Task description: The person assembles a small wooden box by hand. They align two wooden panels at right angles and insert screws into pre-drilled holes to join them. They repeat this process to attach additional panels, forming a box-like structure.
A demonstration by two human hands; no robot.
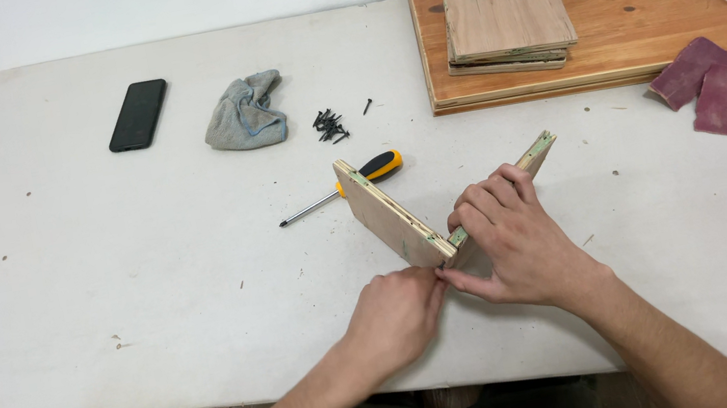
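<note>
The right hand (515,242) clasps one plywood panel (518,177) while the left hand (398,312) pinches the corner against the other panel (385,215); the edges should sit flush, screwdriver (350,186) just beyond.

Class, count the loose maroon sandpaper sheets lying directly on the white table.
2: both sandpaper sheets lie right of the hands, below the wooden board. More are piled on it.
</note>
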